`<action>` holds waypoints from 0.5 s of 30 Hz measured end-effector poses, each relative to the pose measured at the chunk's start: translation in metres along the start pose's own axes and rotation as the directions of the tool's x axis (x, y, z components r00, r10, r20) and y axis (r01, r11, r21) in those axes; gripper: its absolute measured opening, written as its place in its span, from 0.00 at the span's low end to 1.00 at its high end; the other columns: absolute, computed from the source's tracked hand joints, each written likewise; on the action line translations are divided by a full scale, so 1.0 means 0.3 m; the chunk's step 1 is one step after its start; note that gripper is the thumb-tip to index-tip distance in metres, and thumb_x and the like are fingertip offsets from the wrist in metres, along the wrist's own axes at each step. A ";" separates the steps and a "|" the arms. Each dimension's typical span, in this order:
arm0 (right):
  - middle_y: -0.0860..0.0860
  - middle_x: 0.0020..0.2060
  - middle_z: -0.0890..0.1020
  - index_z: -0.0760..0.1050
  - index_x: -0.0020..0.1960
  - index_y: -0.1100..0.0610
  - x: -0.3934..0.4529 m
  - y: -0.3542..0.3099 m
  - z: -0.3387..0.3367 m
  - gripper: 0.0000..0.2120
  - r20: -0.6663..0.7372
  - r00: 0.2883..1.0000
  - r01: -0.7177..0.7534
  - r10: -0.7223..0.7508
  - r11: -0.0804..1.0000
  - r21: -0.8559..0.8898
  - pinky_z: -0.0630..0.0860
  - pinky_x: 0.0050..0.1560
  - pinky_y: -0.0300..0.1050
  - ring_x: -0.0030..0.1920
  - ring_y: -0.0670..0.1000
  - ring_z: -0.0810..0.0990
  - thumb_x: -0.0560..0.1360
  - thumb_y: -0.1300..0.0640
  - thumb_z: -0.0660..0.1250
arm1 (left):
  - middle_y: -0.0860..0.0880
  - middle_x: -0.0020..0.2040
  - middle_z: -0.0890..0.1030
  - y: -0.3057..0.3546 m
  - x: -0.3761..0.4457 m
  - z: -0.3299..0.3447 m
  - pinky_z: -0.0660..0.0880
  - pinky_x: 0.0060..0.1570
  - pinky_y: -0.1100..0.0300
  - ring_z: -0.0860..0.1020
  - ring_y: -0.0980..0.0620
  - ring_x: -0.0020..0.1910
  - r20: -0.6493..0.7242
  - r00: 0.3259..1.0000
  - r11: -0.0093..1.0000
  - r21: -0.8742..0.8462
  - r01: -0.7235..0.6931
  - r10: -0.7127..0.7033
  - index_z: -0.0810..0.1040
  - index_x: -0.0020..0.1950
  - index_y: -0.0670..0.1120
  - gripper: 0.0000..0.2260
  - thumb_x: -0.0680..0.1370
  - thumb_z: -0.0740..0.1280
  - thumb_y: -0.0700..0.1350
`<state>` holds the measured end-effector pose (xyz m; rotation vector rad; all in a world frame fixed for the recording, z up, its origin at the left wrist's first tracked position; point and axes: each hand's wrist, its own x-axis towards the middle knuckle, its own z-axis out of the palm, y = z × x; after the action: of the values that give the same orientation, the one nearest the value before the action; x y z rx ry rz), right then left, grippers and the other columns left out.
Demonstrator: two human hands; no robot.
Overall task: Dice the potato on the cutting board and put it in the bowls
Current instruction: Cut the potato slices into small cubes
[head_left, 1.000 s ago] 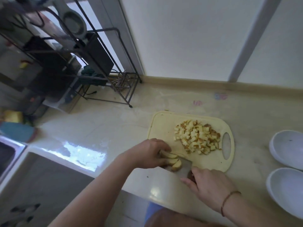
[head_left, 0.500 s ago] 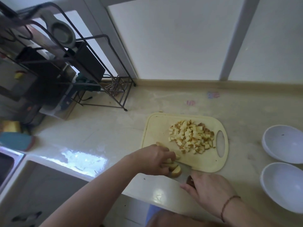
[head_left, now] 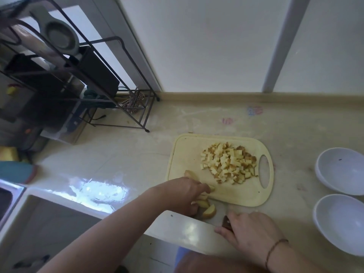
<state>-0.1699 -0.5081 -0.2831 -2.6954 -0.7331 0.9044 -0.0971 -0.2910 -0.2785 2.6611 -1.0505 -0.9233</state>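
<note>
Potato wedges (head_left: 204, 203) sit at the cutting board's (head_left: 236, 198) near-left corner, pinned by the left hand (head_left: 183, 192); right hand (head_left: 250, 233) grips the knife handle (head_left: 226, 224). Curl fingertips back, slice evenly.

I find no text, label, brand or number that I can read. Two small coloured marks sit on the worktop (head_left: 295, 123) behind the board: a blue-and-pink one (head_left: 254, 110) and a pink one (head_left: 227, 121). Both are too blurred for me to make out any letters.
</note>
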 end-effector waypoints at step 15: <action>0.50 0.55 0.84 0.69 0.61 0.48 0.022 0.027 0.005 0.68 -0.064 0.996 -0.060 0.065 0.995 0.074 0.70 0.44 0.50 0.56 0.55 0.83 0.44 0.27 0.07 | 0.50 0.58 0.75 -0.144 0.055 -0.052 0.66 0.53 0.61 0.68 0.54 0.51 0.004 0.998 0.996 -0.063 0.057 -0.057 0.74 0.67 0.47 0.17 0.78 0.67 0.46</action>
<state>-0.1631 -0.5115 -0.2905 -2.6838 -0.5942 0.8343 -0.0537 -0.2710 -0.2886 2.6516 -0.9349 -0.9537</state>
